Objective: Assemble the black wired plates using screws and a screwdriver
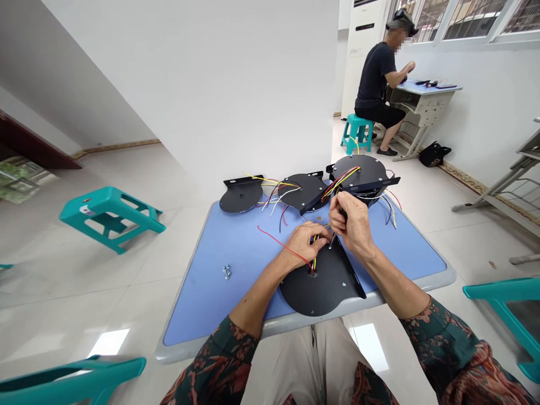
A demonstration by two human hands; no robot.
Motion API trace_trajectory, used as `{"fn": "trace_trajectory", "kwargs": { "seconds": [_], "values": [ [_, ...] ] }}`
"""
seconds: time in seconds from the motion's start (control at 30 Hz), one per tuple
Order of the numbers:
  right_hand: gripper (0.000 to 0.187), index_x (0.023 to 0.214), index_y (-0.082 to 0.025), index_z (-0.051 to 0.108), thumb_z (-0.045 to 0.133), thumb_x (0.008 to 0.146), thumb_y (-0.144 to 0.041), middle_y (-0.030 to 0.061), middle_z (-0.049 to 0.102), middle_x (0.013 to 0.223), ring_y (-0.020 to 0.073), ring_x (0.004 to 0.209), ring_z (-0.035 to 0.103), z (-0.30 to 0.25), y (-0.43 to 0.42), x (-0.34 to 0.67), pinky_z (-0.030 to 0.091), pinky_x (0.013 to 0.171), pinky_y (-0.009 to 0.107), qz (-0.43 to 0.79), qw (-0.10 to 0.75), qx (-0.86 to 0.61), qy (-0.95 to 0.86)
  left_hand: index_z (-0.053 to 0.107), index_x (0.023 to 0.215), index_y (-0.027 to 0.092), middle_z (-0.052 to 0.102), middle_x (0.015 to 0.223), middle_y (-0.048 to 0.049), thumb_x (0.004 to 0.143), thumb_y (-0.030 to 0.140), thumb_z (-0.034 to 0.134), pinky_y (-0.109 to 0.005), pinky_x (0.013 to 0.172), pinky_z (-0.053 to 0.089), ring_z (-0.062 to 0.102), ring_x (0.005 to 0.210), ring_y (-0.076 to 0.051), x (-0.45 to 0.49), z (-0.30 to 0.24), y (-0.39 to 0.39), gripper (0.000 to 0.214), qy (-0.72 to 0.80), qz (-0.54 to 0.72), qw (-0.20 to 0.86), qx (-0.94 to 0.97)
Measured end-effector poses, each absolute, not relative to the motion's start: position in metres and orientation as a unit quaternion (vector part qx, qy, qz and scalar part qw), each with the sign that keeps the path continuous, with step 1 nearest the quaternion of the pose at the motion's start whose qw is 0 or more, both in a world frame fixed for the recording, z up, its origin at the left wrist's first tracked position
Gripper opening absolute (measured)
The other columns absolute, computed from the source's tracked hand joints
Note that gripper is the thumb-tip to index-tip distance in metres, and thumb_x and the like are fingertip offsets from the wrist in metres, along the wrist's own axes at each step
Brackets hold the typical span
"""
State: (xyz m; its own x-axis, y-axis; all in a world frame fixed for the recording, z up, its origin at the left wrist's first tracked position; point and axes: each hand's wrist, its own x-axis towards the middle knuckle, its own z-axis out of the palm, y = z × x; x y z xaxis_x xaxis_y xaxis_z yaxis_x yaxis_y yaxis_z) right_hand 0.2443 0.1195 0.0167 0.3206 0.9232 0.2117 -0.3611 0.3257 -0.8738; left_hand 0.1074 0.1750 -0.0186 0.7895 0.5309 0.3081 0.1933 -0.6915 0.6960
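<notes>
A black round metal plate with a bracket lies at the near edge of the blue table. Red and yellow wires come out of its centre hole. My left hand rests on the plate, fingers curled and pinching the wires. My right hand is closed round a screwdriver whose tip points down at the plate beside my left fingers.
Three more black plates with coloured wires sit along the far table edge. Small screws lie at the left. Teal stools stand around. Another person sits at a desk far right.
</notes>
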Motion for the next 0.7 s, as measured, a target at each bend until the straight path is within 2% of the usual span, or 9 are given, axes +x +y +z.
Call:
{"fn": "trace_trajectory", "kwargs": {
  "seconds": [0.13,0.3,0.43,0.57,0.7],
  "values": [
    [0.034,0.071,-0.021,0.052,0.065,0.087,-0.047,-0.01,0.029,0.052,0.0052,0.041,0.022,0.015,0.12,0.242,0.021,0.035,0.018,0.419,0.72,-0.388,-0.394,0.073,0.084,0.017,0.076,0.087,-0.0036,0.082,0.009,0.063,-0.033,0.088,0.049,0.066,0.086,-0.02,0.108,-0.019,0.175,0.013,0.195,0.258,0.34,0.883],
    [0.03,0.078,-0.021,0.057,0.062,0.09,-0.048,-0.0072,0.038,0.058,0.0073,0.046,0.034,0.013,0.119,0.243,0.032,0.041,0.019,0.427,0.689,-0.359,-0.464,0.072,0.08,0.018,0.074,0.088,-0.0044,0.08,0.014,0.073,-0.035,0.089,0.049,0.067,0.088,-0.02,0.109,-0.022,0.176,0.004,0.2,0.275,0.352,0.872],
    [0.032,0.082,-0.019,0.062,0.057,0.091,-0.05,-0.0038,0.046,0.062,0.0112,0.054,0.044,0.016,0.118,0.249,0.042,0.048,0.024,0.44,0.644,-0.349,-0.519,0.069,0.071,0.018,0.071,0.083,-0.0032,0.081,0.018,0.074,-0.035,0.087,0.05,0.066,0.085,-0.02,0.11,-0.025,0.178,0.011,0.2,0.281,0.352,0.87],
    [0.035,0.086,-0.018,0.066,0.054,0.093,-0.051,-0.001,0.055,0.065,0.0131,0.059,0.051,0.019,0.118,0.256,0.043,0.056,0.026,0.413,0.617,-0.367,-0.561,0.071,0.072,0.018,0.07,0.081,-0.0026,0.085,0.025,0.071,-0.035,0.085,0.051,0.065,0.084,-0.02,0.111,-0.028,0.181,0.015,0.191,0.275,0.353,0.873],
    [0.038,0.083,-0.019,0.063,0.054,0.094,-0.054,-0.0013,0.057,0.065,0.0131,0.06,0.052,0.02,0.119,0.257,0.043,0.06,0.026,0.386,0.588,-0.383,-0.599,0.074,0.074,0.018,0.071,0.082,-0.0035,0.083,0.028,0.075,-0.035,0.085,0.051,0.066,0.086,-0.021,0.112,-0.032,0.182,0.014,0.195,0.284,0.362,0.866]
  ]
}}
